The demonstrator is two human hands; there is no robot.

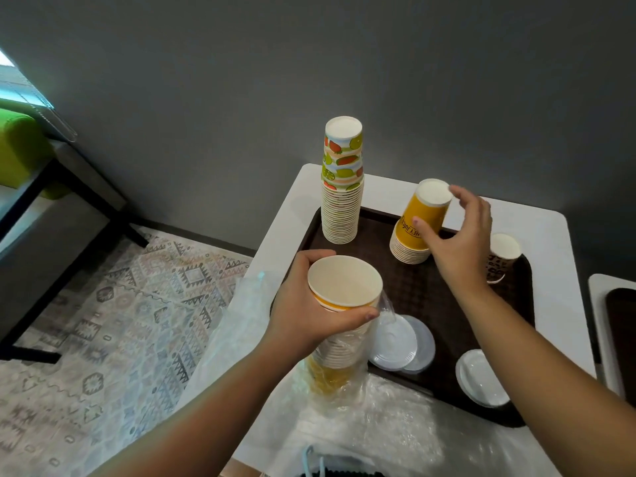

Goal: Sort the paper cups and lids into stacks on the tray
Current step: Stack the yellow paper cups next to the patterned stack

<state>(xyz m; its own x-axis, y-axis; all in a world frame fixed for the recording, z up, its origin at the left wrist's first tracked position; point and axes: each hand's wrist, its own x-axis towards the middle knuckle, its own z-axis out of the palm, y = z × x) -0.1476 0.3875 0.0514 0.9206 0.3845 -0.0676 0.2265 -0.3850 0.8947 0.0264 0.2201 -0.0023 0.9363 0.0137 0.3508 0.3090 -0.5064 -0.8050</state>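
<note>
Two hands grip cups: left (309, 304) a wrapped stack (339, 339), right (454, 242) seemingly the orange stack (418, 228).

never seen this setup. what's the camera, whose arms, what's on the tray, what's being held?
One view only: a camera worn on a person's head, looking down at their bare hands. No robot. On a white table sits a brown tray with a tall fruit-print cup stack, a short orange cup stack, another upside-down cup and white lids. The left hand grips a plastic-sleeved cup stack, mouth up. The right hand holds the orange stack's top cup.
</note>
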